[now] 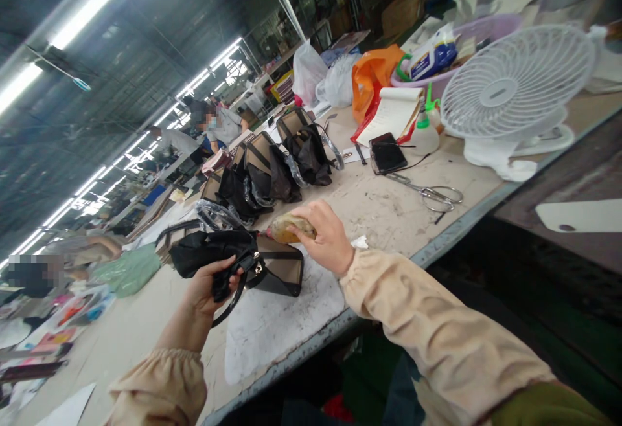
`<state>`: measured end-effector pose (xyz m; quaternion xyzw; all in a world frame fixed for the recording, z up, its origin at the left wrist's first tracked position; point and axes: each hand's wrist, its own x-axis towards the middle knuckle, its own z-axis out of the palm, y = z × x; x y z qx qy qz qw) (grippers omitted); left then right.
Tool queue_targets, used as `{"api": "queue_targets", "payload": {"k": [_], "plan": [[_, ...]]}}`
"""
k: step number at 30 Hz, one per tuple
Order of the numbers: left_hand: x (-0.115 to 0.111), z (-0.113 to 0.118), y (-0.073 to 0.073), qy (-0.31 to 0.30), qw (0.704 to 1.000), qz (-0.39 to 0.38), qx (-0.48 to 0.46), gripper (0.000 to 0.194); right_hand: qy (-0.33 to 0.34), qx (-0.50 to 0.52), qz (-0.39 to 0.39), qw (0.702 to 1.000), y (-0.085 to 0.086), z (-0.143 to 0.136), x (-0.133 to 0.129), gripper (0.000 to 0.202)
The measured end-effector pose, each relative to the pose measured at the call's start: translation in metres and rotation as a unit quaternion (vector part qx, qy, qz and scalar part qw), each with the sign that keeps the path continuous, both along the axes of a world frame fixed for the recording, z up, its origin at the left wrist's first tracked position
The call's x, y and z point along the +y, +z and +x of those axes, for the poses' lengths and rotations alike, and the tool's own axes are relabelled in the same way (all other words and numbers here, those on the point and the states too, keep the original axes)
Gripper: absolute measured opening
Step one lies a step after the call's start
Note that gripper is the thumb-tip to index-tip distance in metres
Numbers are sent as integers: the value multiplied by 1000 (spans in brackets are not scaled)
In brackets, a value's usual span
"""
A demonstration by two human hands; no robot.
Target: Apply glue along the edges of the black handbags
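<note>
A black and tan handbag point(284, 263) lies tilted on a white sheet point(282, 322) at the table's near edge. Its black upper part is gripped in my left hand point(208, 287), fingers wrapped round the material close to a small gold-coloured metal fitting. My right hand point(325, 232) is closed round a yellowish squeeze bottle point(291, 226). The bottle lies nearly level, its reddish tip pointing left and touching or just beside the bag's upper edge; I cannot tell which. The bag's inside is hidden from view.
Several similar bags point(272, 167) stand in a row beyond. Towards the right lie scissors point(437, 198), a phone point(387, 152), a notepad point(396, 112), a green-capped bottle point(425, 134) and a white fan point(515, 89). Other people point(223, 125) work farther back.
</note>
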<state>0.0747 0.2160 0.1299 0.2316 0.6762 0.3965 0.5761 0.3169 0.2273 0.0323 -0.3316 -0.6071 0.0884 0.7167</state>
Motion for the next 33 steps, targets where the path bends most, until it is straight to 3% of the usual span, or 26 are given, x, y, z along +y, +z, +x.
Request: {"api": "queue_targets", "payload": {"k": [12, 18, 26, 33], "plan": [[4, -2, -3, -20, 1000, 15, -5, 18, 48, -22, 8, 999, 4, 8, 0, 15], [2, -1, -1, -17, 1000, 15, 6, 20, 10, -8, -1, 1000, 4, 7, 0, 16], [3, -2, -3, -16, 1000, 22, 1, 20, 48, -42, 13, 998, 7, 9, -3, 17], [1, -4, -2, -17, 1000, 19, 2, 20, 18, -20, 0, 1000, 3, 5, 0, 16]]}}
